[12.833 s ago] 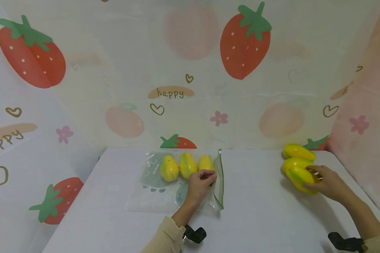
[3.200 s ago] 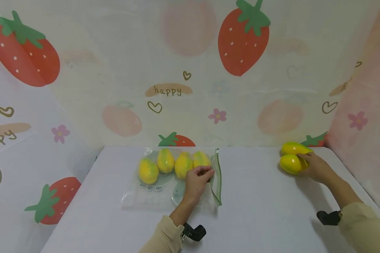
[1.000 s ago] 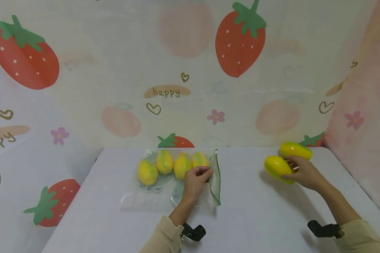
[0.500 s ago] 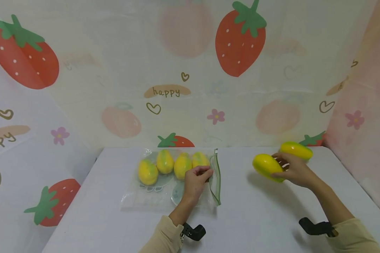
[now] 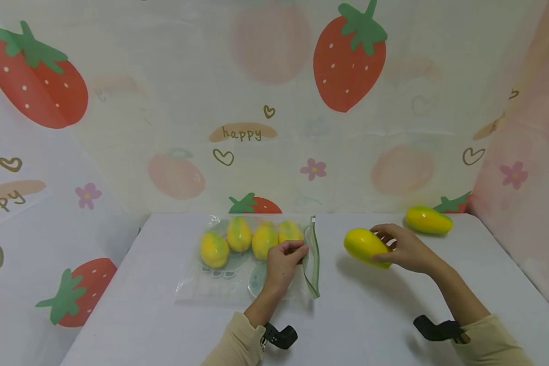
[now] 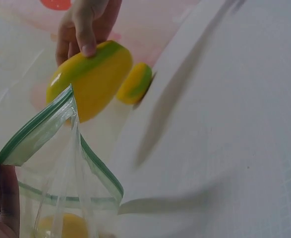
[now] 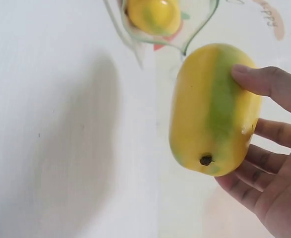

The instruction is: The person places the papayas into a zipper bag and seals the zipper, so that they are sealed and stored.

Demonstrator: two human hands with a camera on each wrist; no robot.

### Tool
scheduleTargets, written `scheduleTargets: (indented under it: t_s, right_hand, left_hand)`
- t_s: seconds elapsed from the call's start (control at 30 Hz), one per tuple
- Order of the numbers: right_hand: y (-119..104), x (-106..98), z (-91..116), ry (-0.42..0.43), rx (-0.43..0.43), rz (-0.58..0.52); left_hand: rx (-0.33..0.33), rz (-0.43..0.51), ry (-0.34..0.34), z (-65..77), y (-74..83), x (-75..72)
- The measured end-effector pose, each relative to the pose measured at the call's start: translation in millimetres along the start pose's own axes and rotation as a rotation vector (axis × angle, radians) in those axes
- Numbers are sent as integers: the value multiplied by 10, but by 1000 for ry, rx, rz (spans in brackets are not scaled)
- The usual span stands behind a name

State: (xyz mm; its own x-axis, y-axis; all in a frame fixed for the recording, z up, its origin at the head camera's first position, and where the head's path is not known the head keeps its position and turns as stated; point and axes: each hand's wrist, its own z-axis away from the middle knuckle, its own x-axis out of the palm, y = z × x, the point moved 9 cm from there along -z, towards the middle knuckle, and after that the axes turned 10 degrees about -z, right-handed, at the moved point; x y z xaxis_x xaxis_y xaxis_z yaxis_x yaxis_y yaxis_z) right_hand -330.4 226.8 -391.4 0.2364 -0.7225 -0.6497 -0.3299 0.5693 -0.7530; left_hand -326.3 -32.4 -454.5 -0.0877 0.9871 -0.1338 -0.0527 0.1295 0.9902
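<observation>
My left hand (image 5: 285,267) pinches the upper side of a clear zip bag (image 5: 196,284) by its green-edged mouth (image 5: 317,259), which gapes toward the right. Several yellow papayas (image 5: 214,249) with green streaks lie inside the bag. My right hand (image 5: 407,248) grips another papaya (image 5: 365,245) by its right end, raised above the table to the right of the bag. In the right wrist view this papaya (image 7: 214,109) shows a green stripe and a dark stem spot, with thumb and fingers on opposite sides. One more papaya (image 5: 427,220) lies at the back right.
A white table (image 5: 164,330) bears everything. Behind it hangs a cloth backdrop (image 5: 274,168) printed with strawberries, flowers and hearts. Black wrist cameras (image 5: 281,336) are strapped to both wrists.
A further papaya entered the bag between the two oldest frames. Since then my right hand has carried one leftward from the back-right papaya. My left hand has kept its place.
</observation>
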Motion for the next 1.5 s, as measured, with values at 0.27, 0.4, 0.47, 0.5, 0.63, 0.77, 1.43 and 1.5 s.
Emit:
scheduleTargets:
  t_s: [0.27,0.4,0.47,0.5,0.63,0.77,1.43,1.5]
  right_hand:
    - [-39,206,-93,-39,7,-37]
    - [-49,311,-133,-58,3,-48]
    - [-61,364,-156,-67,-2,-60]
    - [-67,392,-168,-73,-4,-64]
    - [-91,503,-211,-89,-5,-72]
    - [-124,626,-241,-115,-9,-78]
    - [-227,1145,-394,-309,-84,-122]
    - [-235,1175,-401,-303,-101,-118]
  left_hand:
    - [8,-7,9,-4,-3,-1]
    - [0,-2,2,5,8,-1]
    - [-1,4,-3,13,12,1]
    - [0,5,-4,16,13,-1]
    - [5,3,-7,20,11,-6]
    - [-2,-8,-3,22,14,-12]
    - [4,-27,-16,41,51,8]
    - [2,-37,-23,89,114,2]
